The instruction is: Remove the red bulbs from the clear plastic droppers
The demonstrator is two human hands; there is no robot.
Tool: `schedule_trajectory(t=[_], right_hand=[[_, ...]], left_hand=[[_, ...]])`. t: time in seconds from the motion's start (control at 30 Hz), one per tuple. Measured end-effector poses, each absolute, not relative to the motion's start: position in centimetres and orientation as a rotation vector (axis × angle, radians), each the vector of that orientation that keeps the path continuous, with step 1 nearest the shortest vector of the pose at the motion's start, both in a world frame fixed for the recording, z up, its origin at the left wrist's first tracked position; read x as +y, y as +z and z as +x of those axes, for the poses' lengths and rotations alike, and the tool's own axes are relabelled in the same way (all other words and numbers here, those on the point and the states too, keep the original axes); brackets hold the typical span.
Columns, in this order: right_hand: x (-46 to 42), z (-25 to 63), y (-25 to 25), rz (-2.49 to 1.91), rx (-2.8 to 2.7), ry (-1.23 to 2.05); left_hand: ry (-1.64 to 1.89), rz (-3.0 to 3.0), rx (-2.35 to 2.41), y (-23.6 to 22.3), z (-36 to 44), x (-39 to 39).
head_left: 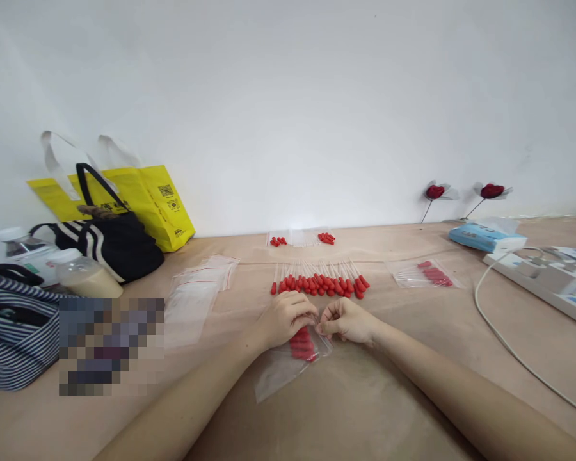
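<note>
A clear zip bag holding several red-tipped sticks lies slanted on the table in front of me. My left hand bends over its upper part, the fingers closed on the plastic. From the other side, my right hand pinches the bag's edge between thumb and forefinger. The two sets of fingertips are close together, and my left fingers hide part of the bag's top. Just beyond both hands, a row of loose red-tipped sticks points its white ends toward the wall.
Flat clear bags lie to the left, near a yellow bag, a black bag and a bottle. A filled bag, tissues and a white cable are on the right. Small red-tipped bundles lie by the wall.
</note>
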State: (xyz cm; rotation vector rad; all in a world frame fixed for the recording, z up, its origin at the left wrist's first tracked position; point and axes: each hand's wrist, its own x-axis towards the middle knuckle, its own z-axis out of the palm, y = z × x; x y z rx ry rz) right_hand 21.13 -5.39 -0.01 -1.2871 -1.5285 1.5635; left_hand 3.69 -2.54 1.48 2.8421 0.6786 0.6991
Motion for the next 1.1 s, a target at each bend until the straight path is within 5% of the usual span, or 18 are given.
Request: schedule_trajectory(t=[0.9,1.1], right_hand=[[-5.2,21.4,0.0,-1.285,-1.567,1.613],[-5.4,22.4,-0.5,-1.003,-1.830,1.247]], left_hand=[[0.687,2.894,0.633,1.0,3.6,-2.3],[0.657,2.854,0.663,1.2,3.5,-2.4]])
